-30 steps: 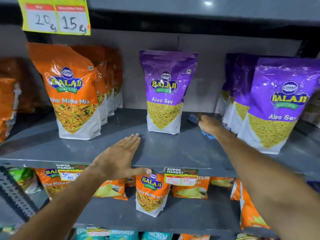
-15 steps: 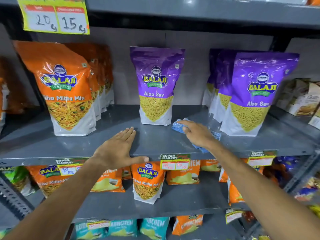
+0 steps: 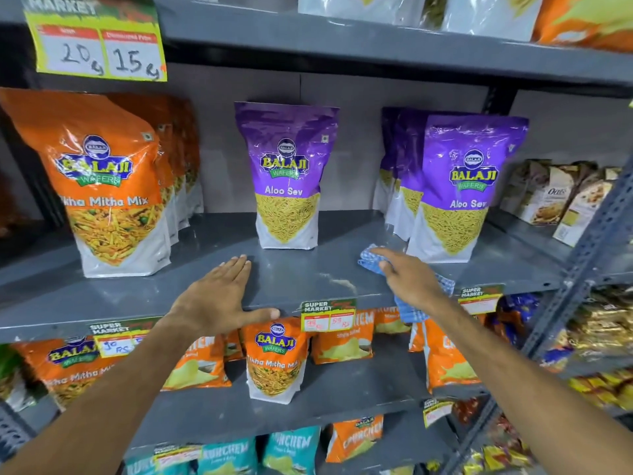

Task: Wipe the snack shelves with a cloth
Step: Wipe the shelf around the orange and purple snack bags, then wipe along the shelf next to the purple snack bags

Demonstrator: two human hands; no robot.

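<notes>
A grey metal shelf runs across the middle of the view. My right hand presses a blue checked cloth flat on the shelf near its front edge, just in front of a purple Aloo Sev bag. Part of the cloth hangs over the shelf's front edge under my wrist. My left hand lies flat and open on the shelf, its thumb hooked over the front lip. A single purple Aloo Sev bag stands upright between my two hands, further back.
Orange Mitha Mix bags stand in a row at the left. Brown oat packs sit at far right behind a slotted upright post. Price tags hang on the shelf lip. A pale smear marks the shelf. Lower shelves hold more snack bags.
My right hand has drawn the cloth from the back of the shelf toward the front edge, and it now hangs over the lip. My left hand has stayed put.
</notes>
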